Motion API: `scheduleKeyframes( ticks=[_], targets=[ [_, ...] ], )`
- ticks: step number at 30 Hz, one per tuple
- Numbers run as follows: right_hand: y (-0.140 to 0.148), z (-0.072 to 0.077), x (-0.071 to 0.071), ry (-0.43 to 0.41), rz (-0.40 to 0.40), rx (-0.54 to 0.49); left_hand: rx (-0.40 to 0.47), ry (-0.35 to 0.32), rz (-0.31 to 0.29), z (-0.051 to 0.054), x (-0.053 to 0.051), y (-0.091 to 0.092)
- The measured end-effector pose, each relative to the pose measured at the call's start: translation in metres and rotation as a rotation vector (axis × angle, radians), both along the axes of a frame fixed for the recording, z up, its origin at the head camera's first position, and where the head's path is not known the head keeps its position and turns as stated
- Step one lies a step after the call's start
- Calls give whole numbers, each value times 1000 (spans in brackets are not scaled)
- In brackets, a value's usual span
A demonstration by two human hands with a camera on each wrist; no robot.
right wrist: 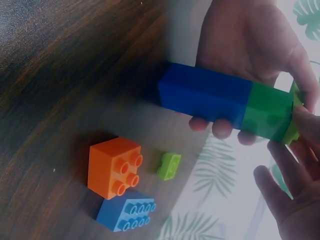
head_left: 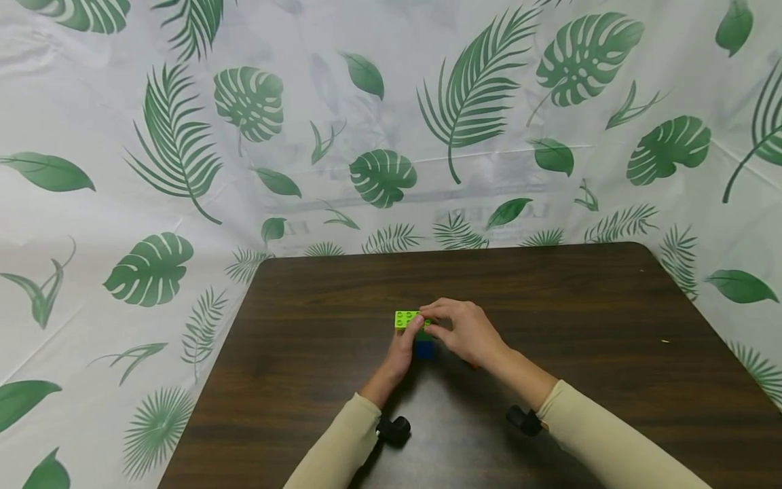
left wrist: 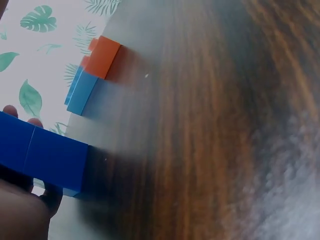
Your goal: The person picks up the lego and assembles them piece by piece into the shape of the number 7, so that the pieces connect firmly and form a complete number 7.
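Observation:
A tower of toy building bricks stands on the table between my hands. Its lower part is dark blue (right wrist: 205,97), in two sections with a seam in the left wrist view. Above that is a green brick (right wrist: 270,112), topped by a flat lime-green brick (head_left: 403,318) with studs. My left hand (head_left: 400,351) grips the tower from the side, fingers wrapped behind it and thumb up on the lime brick. My right hand (head_left: 469,333) pinches the lime brick's right end between thumb and fingers; its fingertips are partly hidden.
An orange brick (right wrist: 107,167) and a light blue brick (right wrist: 122,212) lie side by side on the dark wooden table (head_left: 293,326). Close to them is a small lime brick (right wrist: 169,166). A leaf-patterned sheet (head_left: 318,183) hangs behind the table's far edge.

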State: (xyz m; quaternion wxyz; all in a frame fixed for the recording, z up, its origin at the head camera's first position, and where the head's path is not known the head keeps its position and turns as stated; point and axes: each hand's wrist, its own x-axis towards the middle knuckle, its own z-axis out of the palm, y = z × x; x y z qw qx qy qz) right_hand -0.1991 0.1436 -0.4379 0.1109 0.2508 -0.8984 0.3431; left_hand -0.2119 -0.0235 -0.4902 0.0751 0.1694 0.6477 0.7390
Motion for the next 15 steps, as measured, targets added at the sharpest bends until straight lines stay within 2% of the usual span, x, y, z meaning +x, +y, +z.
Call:
scheduleKeyframes(
  ticks=[4,7,9,11,15],
  targets=[
    [0,-1,0,17,-2,11,4,-7,4,-2,0,2],
    [0,-1,0,28,-3,15,31,5,18,-16,-5,5],
    [1,-1,-1,22,1,2,59,19,16,-20,-8,7],
    [1,0,-1,15,5,-12,77,30,16,-20,-8,8],
    [1,-1,-1,-1,7,-33,78,13,9,-7,-3,7]
  ],
)
